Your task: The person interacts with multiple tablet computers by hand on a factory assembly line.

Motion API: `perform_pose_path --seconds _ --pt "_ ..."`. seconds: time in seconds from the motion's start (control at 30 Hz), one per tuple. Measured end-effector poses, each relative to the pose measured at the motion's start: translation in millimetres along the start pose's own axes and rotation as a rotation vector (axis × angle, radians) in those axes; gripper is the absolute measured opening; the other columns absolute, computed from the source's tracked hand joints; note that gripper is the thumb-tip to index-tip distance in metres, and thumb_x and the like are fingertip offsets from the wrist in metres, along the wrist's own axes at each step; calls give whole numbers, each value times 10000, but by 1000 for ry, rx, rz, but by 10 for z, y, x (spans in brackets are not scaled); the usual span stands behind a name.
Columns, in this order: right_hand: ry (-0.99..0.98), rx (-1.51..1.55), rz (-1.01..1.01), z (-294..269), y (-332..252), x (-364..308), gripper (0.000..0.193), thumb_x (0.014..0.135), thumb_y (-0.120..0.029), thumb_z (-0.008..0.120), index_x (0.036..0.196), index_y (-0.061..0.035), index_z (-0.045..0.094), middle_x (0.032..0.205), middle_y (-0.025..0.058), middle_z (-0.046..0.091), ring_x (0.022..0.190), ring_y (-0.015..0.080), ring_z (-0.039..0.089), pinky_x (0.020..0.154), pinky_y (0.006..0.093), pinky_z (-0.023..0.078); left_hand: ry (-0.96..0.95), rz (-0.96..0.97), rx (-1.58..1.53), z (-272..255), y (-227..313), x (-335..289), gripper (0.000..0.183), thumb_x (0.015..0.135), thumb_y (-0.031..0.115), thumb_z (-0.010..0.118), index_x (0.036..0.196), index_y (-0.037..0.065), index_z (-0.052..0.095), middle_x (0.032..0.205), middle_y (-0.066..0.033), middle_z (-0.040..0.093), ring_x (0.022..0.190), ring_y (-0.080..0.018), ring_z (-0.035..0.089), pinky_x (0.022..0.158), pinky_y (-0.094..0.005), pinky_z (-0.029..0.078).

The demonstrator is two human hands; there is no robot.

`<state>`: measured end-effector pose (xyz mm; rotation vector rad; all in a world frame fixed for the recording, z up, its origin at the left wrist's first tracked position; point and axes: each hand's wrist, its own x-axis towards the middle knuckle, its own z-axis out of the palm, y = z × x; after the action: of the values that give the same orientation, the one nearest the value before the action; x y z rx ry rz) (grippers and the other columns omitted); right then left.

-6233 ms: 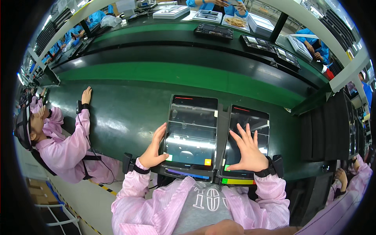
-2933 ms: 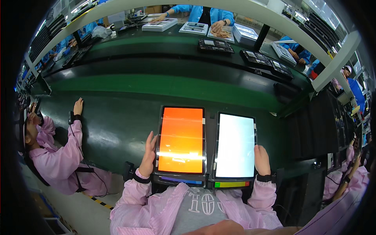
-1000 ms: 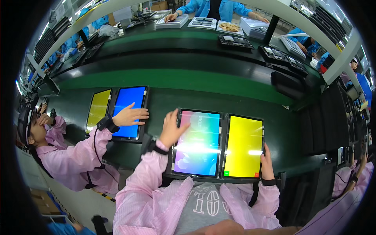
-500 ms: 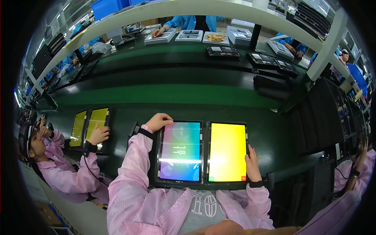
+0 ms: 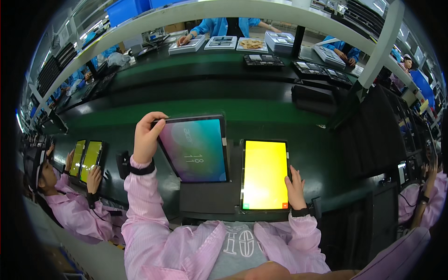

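At the far left, a co-worker (image 5: 72,200) in a pink jacket and dark headgear sits at the dark green bench (image 5: 123,133), their 2 hands at 2 yellow-lit tablets (image 5: 91,161) lying side by side. Next comes the person's left hand (image 5: 146,140), with a black band at the wrist; it is closed on the upper left corner of a gradient-screen tablet (image 5: 198,149), thumb on the front and fingers over the top edge. This tablet, coloured from purple to turquoise, is tilted above a black tray (image 5: 205,198); whether its lower edge touches the tray I cannot tell. Just to the right, a bright yellow tablet (image 5: 266,175) lies face up, with 1 small green and 1 small red patch at its lower corners. The person's right hand (image 5: 295,189) is at that tablet's right edge, loosely spread, thumb against the rim and fingers slightly apart. Beyond it, farther back, a folded black object (image 5: 313,99) rests on the bench, and a tall black stack (image 5: 368,140) stands at the right.
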<state>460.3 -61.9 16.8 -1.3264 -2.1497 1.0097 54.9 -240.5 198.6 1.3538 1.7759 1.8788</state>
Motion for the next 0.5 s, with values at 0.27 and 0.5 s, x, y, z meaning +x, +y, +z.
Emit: perform_pose_path --seconds 0.27,0.5 --pt "-51 -33 6 -11 -42 0 589 968 -335 467 1469 -79 296 1516 165 298 1446 364 145 1122 593 -16 46 63 -612 7 -184 -544 511 1047 365 284 1139 -71 534 1039 -145 614 947 -195 597 884 -326 460" --pt "-42 -3 50 -49 -110 -41 680 929 -353 541 1475 -59 262 1527 203 242 1450 379 104 1120 610 2 72 46 -637 -13 -256 -503 469 1039 354 330 1090 -57 551 995 -136 631 918 -205 599 870 -329 459"
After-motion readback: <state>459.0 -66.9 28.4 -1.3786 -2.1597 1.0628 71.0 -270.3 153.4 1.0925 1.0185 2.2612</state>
